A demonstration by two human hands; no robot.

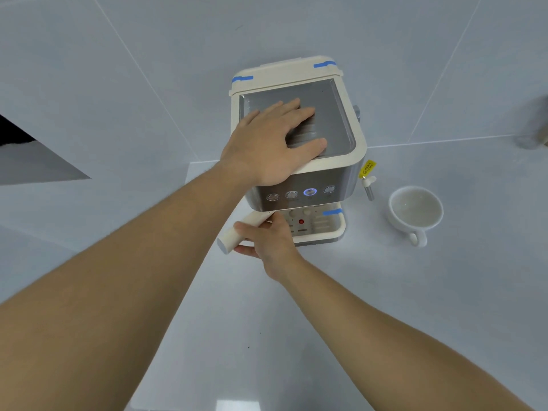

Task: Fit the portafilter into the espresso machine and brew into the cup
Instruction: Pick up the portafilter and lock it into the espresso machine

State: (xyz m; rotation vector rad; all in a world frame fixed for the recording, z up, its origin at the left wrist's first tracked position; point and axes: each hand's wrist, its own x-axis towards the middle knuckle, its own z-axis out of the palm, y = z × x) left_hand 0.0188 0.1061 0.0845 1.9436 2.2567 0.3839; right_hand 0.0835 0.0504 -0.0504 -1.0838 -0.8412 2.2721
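Observation:
A cream and steel espresso machine (335, 123) stands on the pale counter, seen from above. My left hand (272, 143) lies flat on its metal top, fingers spread, holding nothing. My right hand (267, 238) grips the cream handle of the portafilter (234, 237), which sticks out to the lower left from under the machine's front; its head is hidden beneath the machine. One of the front buttons (310, 191) glows blue. A white cup (415, 212) stands empty on the counter to the right of the machine, apart from it.
The steam wand (368, 188) with a yellow tag hangs on the machine's right side, between machine and cup. The drip tray (323, 229) sits at the base. A blurred object (533, 126) stands at the far right edge. A dark opening (17, 137) shows at the left.

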